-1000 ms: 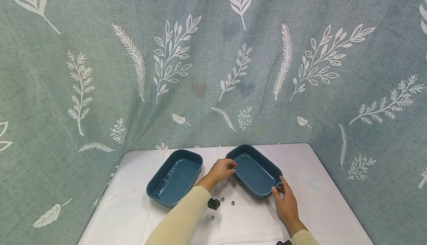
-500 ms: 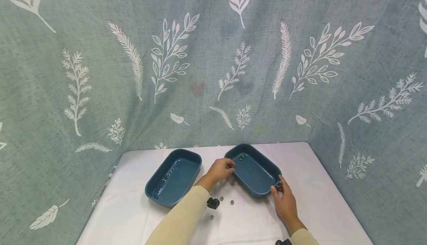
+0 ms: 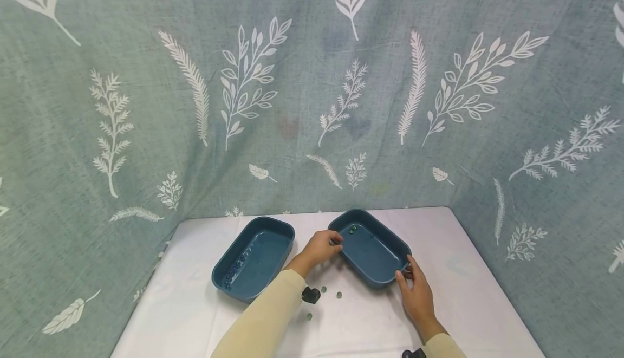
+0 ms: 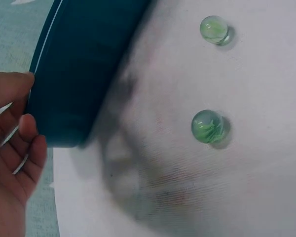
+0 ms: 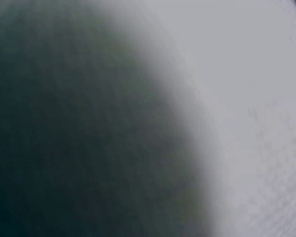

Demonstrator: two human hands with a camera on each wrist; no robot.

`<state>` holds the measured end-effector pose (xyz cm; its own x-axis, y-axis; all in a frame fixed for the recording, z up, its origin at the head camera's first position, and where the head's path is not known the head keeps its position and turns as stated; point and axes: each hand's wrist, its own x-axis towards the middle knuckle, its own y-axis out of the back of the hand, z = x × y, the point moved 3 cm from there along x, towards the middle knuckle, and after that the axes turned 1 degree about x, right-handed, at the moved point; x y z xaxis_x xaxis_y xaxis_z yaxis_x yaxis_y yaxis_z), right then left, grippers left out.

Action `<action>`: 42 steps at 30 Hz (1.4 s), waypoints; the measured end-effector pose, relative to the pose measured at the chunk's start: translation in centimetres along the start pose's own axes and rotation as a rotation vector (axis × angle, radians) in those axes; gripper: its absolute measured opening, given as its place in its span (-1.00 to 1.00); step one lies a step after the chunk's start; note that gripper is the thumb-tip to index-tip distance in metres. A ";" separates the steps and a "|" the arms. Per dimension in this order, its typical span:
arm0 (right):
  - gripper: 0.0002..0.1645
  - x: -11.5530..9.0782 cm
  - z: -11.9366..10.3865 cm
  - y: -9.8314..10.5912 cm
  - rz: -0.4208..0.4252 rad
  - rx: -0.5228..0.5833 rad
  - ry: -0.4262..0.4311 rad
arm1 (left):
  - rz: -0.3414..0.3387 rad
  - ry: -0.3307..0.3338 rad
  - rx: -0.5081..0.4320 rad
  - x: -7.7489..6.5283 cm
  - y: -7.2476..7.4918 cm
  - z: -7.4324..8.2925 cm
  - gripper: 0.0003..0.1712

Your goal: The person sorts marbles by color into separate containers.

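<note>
In the head view, my left hand (image 3: 320, 247) is at the left rim of the right-hand blue tray (image 3: 375, 260), thumb and index finger apart. No marble shows between them. In the left wrist view its fingertips (image 4: 27, 126) are beside the wall of that tray (image 4: 69, 98). My right hand (image 3: 416, 295) holds the near right corner of the same tray, fingers over the rim and thumb outside. Green marbles (image 3: 352, 229) lie at the tray's far left end. The right wrist view is mostly a dark blur.
Three green marbles, one a clear-green marble (image 4: 207, 126), lie on the white cloth (image 3: 482, 293) before the tray. A second blue tray (image 3: 273, 255) at the left holds several blue marbles (image 3: 235, 269). A patterned curtain (image 3: 302, 195) stands behind.
The green marble seen at my left fingertips a second ago no longer shows there. The fingers have scarcely moved. My right hand keeps its hold on the tray.
</note>
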<state>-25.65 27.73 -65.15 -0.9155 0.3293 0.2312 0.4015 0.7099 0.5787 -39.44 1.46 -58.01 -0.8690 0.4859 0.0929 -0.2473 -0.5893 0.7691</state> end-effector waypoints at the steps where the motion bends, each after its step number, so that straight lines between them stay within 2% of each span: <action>1: -0.20 0.0 0.0 0.0 -0.002 -0.001 -0.001 | 0.004 0.004 -0.006 -0.1 0.0 0.0 -0.80; 8: -0.20 -0.2 -0.2 0.1 -0.011 0.010 0.016 | 0.067 -0.019 -0.041 -1.7 -0.4 0.5 -0.81; 15: -0.20 -0.1 -0.2 0.2 -0.004 0.014 0.019 | 0.023 -0.019 -0.017 -3.4 -0.8 0.3 -0.86; 22: -0.23 -0.2 -0.5 0.2 0.018 0.009 0.030 | -0.028 -0.060 0.049 -5.6 -1.4 -0.7 -0.82; 26: -0.22 -0.2 -0.5 0.2 0.015 0.008 0.017 | -0.020 -0.064 0.054 -6.7 -1.4 -1.2 -0.84; 32: -0.20 0.0 -0.2 0.3 0.008 0.003 -0.006 | -0.022 -0.037 0.058 -7.5 -1.2 -1.8 -0.84; 42: -0.21 -0.1 0.0 0.0 0.010 0.007 0.012 | -0.005 -0.023 0.040 -9.7 -1.3 -3.0 -0.86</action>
<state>-25.50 27.72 -65.16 -0.9118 0.3285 0.2465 0.4105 0.7110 0.5710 -31.95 -4.40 -61.83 -0.8576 0.5038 0.1037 -0.2334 -0.5607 0.7944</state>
